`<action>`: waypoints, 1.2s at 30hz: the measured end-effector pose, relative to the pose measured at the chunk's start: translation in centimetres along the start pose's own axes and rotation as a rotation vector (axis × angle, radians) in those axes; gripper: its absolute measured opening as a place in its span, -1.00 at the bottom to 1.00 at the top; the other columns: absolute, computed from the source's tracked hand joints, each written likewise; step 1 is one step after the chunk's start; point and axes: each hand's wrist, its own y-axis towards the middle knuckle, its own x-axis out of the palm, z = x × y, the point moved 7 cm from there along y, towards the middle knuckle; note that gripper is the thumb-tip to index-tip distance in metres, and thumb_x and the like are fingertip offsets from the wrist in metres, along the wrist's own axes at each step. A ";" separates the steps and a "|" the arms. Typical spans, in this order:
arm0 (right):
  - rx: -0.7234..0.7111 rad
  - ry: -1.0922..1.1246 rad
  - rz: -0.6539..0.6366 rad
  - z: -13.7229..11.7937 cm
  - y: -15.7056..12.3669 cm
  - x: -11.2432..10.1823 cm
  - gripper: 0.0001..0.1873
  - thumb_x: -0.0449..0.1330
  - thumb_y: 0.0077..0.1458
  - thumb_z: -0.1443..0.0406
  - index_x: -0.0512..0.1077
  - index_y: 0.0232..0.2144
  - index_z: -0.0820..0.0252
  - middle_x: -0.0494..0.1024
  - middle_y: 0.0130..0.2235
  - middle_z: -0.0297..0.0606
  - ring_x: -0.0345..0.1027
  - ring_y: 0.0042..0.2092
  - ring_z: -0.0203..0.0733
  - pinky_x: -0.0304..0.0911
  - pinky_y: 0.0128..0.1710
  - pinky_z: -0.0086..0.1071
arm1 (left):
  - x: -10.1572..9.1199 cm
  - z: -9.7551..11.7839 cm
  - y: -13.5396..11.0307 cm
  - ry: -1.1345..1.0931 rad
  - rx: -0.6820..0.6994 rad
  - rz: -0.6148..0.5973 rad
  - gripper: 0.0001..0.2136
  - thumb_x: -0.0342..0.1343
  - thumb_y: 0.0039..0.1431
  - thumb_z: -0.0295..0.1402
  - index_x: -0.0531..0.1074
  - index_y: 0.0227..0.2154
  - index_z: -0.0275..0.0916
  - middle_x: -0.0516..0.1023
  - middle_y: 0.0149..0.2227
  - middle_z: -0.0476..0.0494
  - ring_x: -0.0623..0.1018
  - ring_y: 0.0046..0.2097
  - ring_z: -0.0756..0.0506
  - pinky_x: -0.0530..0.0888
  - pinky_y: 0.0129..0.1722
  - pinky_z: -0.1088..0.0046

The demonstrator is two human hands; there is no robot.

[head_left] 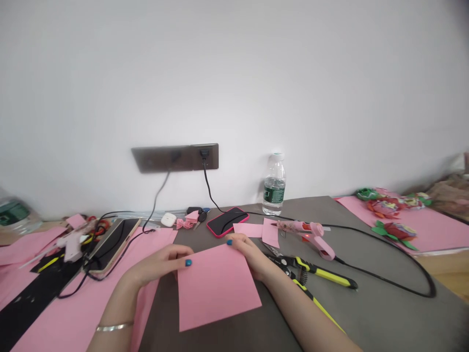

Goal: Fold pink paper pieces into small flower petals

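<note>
Both hands are grasping the pink paper square (216, 288) lying on the grey table (373, 313), the left hand (161, 264) pinching its left edge and the right hand (251, 254) its top corner.

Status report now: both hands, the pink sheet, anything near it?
Holding pink sheet at top edge, left hand and right hand. Sheet on grey table. Beside right forearm: yellow pliers, clear of sheet.

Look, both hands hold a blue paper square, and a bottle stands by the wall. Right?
No: the head view shows the paper is pink, not blue. The left hand and right hand do hold it, and the bottle stands by the wall.
</note>
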 end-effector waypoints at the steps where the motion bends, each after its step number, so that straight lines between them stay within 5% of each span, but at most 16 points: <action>1: -0.003 -0.031 -0.030 0.0 -0.1 0.3 -0.51 0.16 0.02 0.05 -0.03 -0.65 0.11 -0.07 -0.61 -0.53 -0.26 -0.56 -0.39 -0.27 -0.55 -0.43 | 0.5 0.2 0.1 0.044 0.001 -0.024 -0.73 0.13 0.15 -0.09 0.49 -0.36 -0.21 0.36 -0.41 -0.02 0.31 -0.34 -0.07 0.22 -0.40 0.50; 4: -0.036 -0.126 -0.107 -0.2 -0.2 1.2 -0.49 0.26 0.00 0.13 0.02 -0.69 0.15 -0.04 -0.60 -0.51 -0.24 -0.51 -0.38 -0.29 -0.50 -0.41 | 1.8 0.9 0.9 0.167 0.074 -0.029 -0.67 0.06 0.20 -0.06 0.45 -0.48 -0.23 0.16 -0.55 0.06 0.14 -0.47 -0.01 0.05 -0.50 0.47; 6: -0.067 -0.190 -0.118 -0.3 -0.2 1.5 -0.55 0.26 0.03 0.16 0.09 -0.66 0.16 0.01 -0.57 -0.49 -0.19 -0.49 -0.37 -0.26 -0.49 -0.41 | 2.6 1.1 1.5 0.236 0.131 -0.033 -0.60 0.03 0.22 -0.09 0.23 -0.64 -0.22 0.00 -0.57 0.09 0.02 -0.50 0.01 -0.04 -0.51 0.43; 10: -0.101 -0.240 -0.072 -0.3 0.1 1.3 -0.67 0.20 0.11 0.08 0.25 -0.48 0.16 0.18 -0.50 -0.46 -0.05 -0.47 -0.34 -0.14 -0.48 -0.43 | 2.8 0.8 1.8 0.284 0.136 -0.019 -0.57 -0.04 0.26 -0.14 -0.02 -0.63 -0.18 -0.07 -0.55 0.08 -0.01 -0.49 0.00 -0.07 -0.50 0.40; 23: -0.088 -0.128 0.143 0.4 0.6 0.1 -0.52 0.34 -0.08 -0.04 0.26 -0.57 0.17 0.21 -0.52 -0.44 0.01 -0.47 -0.33 -0.05 -0.46 -0.44 | 1.1 0.0 1.1 0.222 0.087 0.004 -0.58 -0.07 0.26 -0.07 0.01 -0.60 -0.18 -0.04 -0.51 0.06 0.01 -0.44 -0.02 -0.03 -0.46 0.42; 29: -0.042 0.048 0.215 1.1 0.7 -0.8 -0.56 0.30 -0.04 -0.06 0.30 -0.46 0.15 0.27 -0.48 -0.43 0.13 -0.46 -0.31 0.12 -0.44 -0.44 | 1.3 0.0 1.1 0.173 0.072 -0.025 -0.53 -0.03 0.21 0.03 0.02 -0.61 -0.18 -0.01 -0.52 0.07 0.03 -0.46 -0.01 -0.02 -0.48 0.43; 36: -0.133 -0.401 0.079 0.2 0.4 0.8 -0.96 0.22 0.01 0.32 0.46 -0.44 0.19 0.49 -0.38 -0.28 0.34 -0.34 -0.21 0.18 -0.36 -0.39 | 2.2 0.4 1.4 0.226 0.096 -0.033 -0.63 -0.05 0.23 -0.15 0.02 -0.61 -0.18 -0.02 -0.53 0.06 0.02 -0.46 -0.01 -0.04 -0.49 0.42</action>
